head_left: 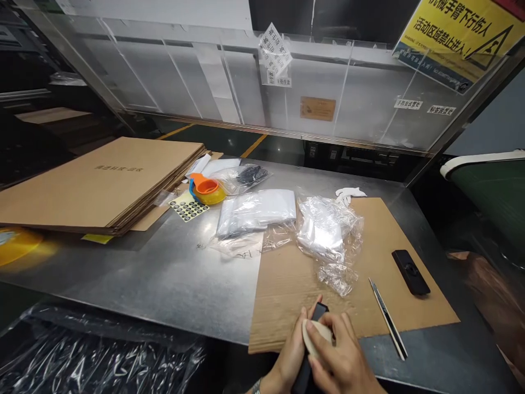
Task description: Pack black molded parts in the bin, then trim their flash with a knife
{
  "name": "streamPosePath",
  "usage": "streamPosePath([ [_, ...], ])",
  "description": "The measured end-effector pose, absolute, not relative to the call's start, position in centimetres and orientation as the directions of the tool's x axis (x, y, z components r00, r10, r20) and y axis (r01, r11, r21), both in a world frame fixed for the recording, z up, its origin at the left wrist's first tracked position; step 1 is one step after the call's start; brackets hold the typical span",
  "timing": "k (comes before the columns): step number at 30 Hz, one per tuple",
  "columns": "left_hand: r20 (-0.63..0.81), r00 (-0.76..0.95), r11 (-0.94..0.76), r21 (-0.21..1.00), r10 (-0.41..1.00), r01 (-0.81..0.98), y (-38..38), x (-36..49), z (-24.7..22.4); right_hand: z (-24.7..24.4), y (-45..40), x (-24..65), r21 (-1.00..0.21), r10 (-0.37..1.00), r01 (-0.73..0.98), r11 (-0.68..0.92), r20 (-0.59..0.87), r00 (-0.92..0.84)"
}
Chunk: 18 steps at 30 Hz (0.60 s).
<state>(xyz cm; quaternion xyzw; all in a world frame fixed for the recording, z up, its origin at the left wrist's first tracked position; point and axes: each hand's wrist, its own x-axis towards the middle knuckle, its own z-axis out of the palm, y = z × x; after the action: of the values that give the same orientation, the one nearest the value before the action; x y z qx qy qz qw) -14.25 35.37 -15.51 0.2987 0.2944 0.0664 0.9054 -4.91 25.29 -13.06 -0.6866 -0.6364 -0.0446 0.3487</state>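
Note:
Near the front edge of the cardboard sheet (pixel 287 306), my left hand (pixel 287 358) is closed around a long black object (pixel 320 310), mostly covered by my hands. My right hand (pixel 346 355) grips a cream-coloured pad (pixel 315 336) against that black object, with thumb and fingers over it. Whether the pad is cloth or sponge I cannot tell. To the right, on the cardboard, lies a flat black device (pixel 410 272) with a round part in its middle. A slim utility knife (pixel 388 317) lies between it and my right hand, its lower end past the cardboard.
Crumpled clear plastic bags (pixel 328 235) and a packet of white sheets (pixel 258 210) lie ahead. An orange tape dispenser (pixel 207 189) and a sticker sheet (pixel 188 208) sit beside stacked cardboard (pixel 102 180). White gloves (pixel 348 193) rest behind. A clear panel (pixel 164 76) hangs above the metal table (pixel 172 284).

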Motion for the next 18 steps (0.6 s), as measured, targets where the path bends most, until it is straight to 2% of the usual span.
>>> streamPosePath([
  [1, -0.480, 0.786, 0.754, 0.657, 0.390, 0.027, 35.4, -14.3, -15.7, -12.9, 25.4, -5.0, -0.402, 0.847, 0.914, 0.053, 0.503, 0.172],
  [3, -0.470, 0.748, 0.678, 0.734, 0.469, 0.035, 35.5, -14.4, -15.8, -12.2, 25.7, -4.9, -0.393, 0.861, 0.919, -0.022, 0.459, 0.217],
  [5, -0.466, 0.746, 0.667, 0.744, 0.475, 0.039, 35.5, -14.4, -15.9, -11.7, 26.0, -4.8, -0.396, 0.862, 0.910, -0.123, 0.412, 0.295],
  [7, -0.485, 0.740, 0.712, 0.702, 0.466, 0.012, 35.6, -14.2, -15.8, -11.9, 26.2, -5.2, -0.411, 0.856, 0.903, -0.126, 0.415, 0.308],
  [9, -0.567, 0.703, 0.812, 0.583, 0.429, -0.025, 35.8, -13.8, -15.5, -13.0, 26.2, -6.2, -0.435, 0.839, 0.900, -0.028, 0.479, 0.257],
  [10, -0.623, 0.688, 0.874, 0.484, 0.372, -0.034, 35.9, -13.7, -15.4, -13.7, 26.0, -6.8, -0.451, 0.827, 0.892, 0.023, 0.511, 0.237],
  [12, -0.691, 0.699, 0.970, 0.244, 0.186, -0.017, 36.1, -13.3, -15.0, -15.2, 25.5, -7.8, -0.487, 0.807, 0.870, 0.077, 0.543, 0.232],
  [14, -0.665, 0.746, 0.999, 0.049, 0.019, 0.019, 36.4, -13.1, -14.6, -16.3, 24.9, -8.3, -0.518, 0.817, 0.851, 0.083, 0.524, 0.240],
  [16, -0.622, 0.781, 0.997, -0.069, -0.067, 0.031, 36.6, -12.8, -14.2, -16.9, 24.4, -8.6, -0.542, 0.813, 0.838, 0.064, 0.515, 0.271],
  [18, -0.653, 0.751, 0.990, -0.143, -0.100, 0.008, 36.7, -12.6, -13.9, -17.3, 24.0, -8.9, -0.574, 0.795, 0.818, 0.018, 0.505, 0.337],
])
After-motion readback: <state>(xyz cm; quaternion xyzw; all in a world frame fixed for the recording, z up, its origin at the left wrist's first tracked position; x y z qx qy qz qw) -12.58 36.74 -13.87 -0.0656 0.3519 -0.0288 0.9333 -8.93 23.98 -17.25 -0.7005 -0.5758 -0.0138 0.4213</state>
